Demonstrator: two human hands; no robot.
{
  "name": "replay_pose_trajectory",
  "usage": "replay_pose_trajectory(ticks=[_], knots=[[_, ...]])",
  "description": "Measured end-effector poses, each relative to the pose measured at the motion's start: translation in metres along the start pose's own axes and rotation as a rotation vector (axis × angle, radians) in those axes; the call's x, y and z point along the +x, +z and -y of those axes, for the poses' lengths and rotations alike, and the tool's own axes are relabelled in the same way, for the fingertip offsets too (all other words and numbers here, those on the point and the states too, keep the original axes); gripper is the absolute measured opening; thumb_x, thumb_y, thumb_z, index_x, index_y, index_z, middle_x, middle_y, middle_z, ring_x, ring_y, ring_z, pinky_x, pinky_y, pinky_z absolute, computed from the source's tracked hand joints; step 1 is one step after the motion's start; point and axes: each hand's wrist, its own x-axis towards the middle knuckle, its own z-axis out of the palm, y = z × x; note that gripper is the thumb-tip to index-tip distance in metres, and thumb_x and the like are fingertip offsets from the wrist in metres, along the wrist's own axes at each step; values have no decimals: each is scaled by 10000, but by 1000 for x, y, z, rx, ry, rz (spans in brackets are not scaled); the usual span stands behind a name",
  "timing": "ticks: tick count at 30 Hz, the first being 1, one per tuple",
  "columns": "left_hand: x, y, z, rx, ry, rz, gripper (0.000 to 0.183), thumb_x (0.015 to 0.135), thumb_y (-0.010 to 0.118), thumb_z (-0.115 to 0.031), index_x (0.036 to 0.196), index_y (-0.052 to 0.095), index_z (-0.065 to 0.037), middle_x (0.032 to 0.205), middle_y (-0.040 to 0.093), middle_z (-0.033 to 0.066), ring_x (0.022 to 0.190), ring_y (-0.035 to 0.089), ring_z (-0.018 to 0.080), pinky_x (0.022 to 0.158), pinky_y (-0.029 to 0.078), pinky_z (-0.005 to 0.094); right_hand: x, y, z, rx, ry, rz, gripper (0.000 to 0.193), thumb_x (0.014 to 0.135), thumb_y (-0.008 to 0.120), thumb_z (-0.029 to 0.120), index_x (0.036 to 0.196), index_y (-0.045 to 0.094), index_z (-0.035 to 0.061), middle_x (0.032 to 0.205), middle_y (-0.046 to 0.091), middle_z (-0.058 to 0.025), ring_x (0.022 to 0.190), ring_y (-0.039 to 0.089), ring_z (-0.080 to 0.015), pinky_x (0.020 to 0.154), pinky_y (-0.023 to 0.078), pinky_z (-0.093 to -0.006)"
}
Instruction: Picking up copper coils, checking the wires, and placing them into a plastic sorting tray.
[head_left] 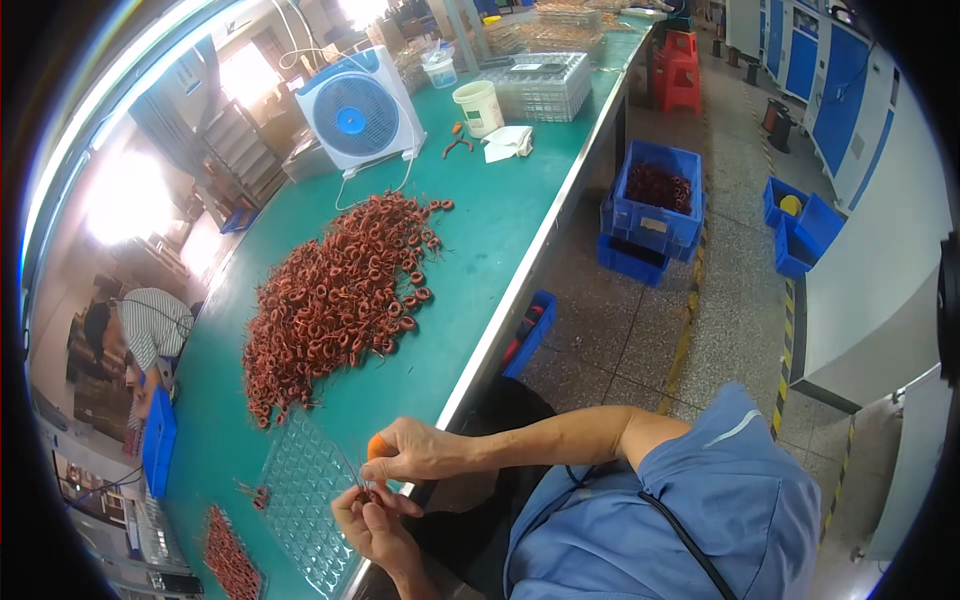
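My left hand (378, 528) is closed on a small copper-wound ring coil (368, 496) with thin wire leads sticking up. Against it, my right hand (415, 450) pinches at the leads, an orange finger cover (378, 446) on one finger. Both hands are over the near edge of the green table, beside a clear plastic tray (310, 490) with rows of cells. One or a few loose coils (260, 496) rest at that tray's far side. Beyond the hands lies a large heap of similar reddish-brown ring coils (335, 290). A second tray (230, 560), filled with coils, sits at the lower left.
A fan (352, 115), white bucket (478, 108), red-handled pliers (457, 146), white cloth (508, 143) and stacked clear trays (545, 88) stand farther along the table. Blue crates (655, 225) and red stools (680, 75) occupy the floor. Another person (155, 325) bends at the left.
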Motion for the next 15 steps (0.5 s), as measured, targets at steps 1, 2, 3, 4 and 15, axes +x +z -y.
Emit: replay_pose_trajectory(ticks=[1, 2, 3, 4, 15], knots=[[-3, 1, -7, 4, -35, -60, 278, 1001, 494, -254, 1139, 432, -21, 790, 510, 70, 566, 520, 137, 445, 462, 248, 1, 5, 7, 30, 18, 58, 325, 876, 680, 284, 800, 665, -32, 617, 622, -39, 496, 517, -76, 431, 396, -248], [-2, 2, -13, 11, -70, -132, 252, 1009, 466, -238, 1142, 431, -27, 785, 494, 63, 562, 507, 133, 445, 459, 245, 6, 4, 6, -39, 62, 44, 286, 881, 679, 264, 874, 674, -22, 711, 657, -46, 619, 569, -96, 546, 448, -260], [-1, -5, -7, 3, -122, -131, 214, 1014, 426, -206, 1152, 437, -44, 781, 466, 45, 573, 491, 123, 458, 457, 238, 11, 5, 3, -102, 114, 56, 263, 886, 679, 244, 948, 684, -11, 806, 692, -54, 742, 621, -116, 662, 500, -271], [3, 2, -8, -20, -152, -74, 217, 1012, 430, -203, 1167, 440, -52, 781, 462, 39, 589, 493, 121, 471, 454, 245, 12, -1, 6, -49, 100, 40, 267, 892, 671, 237, 1014, 681, 0, 851, 694, -42, 767, 633, -129, 699, 512, -268], [-9, -6, -4, -270, -259, -104, 254, 1026, 417, -187, 1208, 376, -16, 740, 448, 41, 604, 489, 141, 554, 401, 250, 6, 15, 4, 146, 178, 108, 215, 914, 666, 197, 988, 669, -5, 711, 597, -5, 563, 482, -57, 514, 388, -194]])
